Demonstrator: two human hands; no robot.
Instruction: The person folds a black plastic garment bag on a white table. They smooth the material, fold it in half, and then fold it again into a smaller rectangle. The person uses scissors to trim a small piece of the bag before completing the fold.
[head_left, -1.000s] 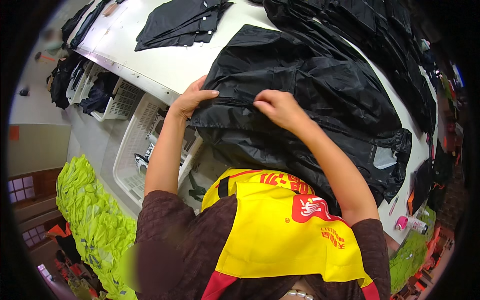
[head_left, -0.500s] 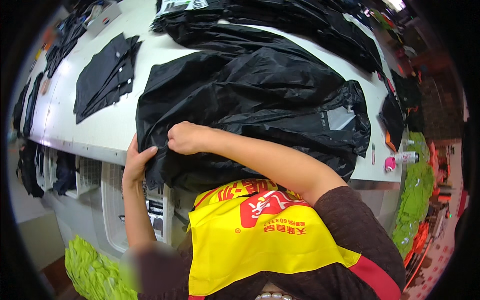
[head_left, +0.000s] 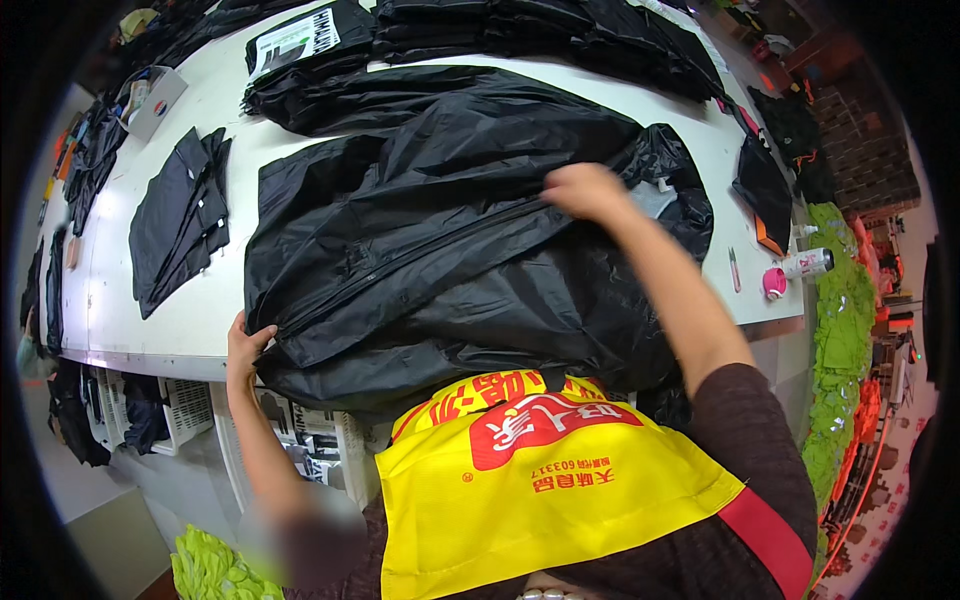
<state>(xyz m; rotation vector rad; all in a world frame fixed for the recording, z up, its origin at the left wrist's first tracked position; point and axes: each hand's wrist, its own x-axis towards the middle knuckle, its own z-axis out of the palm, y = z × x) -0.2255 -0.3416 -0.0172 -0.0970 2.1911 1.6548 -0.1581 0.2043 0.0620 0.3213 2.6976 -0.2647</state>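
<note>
A big white table (head_left: 100,300) is holding everything up. On it, right in front of the person, a black jacket (head_left: 470,300) is lying spread out, and its near side seems to be hanging over the table's edge. To do this zip work well, I think the left hand should be holding its corner firmly, the right hand should be following the line of the zip, and no loose cloth should be getting in the way. The jacket is lying the long way from left to right, tilting a little. Its neck end is pointing right and a bit away from the person, and its bottom end is pointing left.

A yellow apron (head_left: 550,490) is covering the person's front. Past the jacket, a dark pile of clothes (head_left: 540,45) is sitting at the far side. To the left, flat black pieces (head_left: 180,225) are overlapping.

The zip (head_left: 410,260) is running in a slanting line between the hands. The right hand (head_left: 588,190) is curling its fingers closed at the upper end and seems to be pinching the zip, but its fingertips are hiding. The left hand (head_left: 248,345) is pinching the bottom corner, thumb on top. Off to the right, a small bottle (head_left: 808,263) is lying on its side.
</note>
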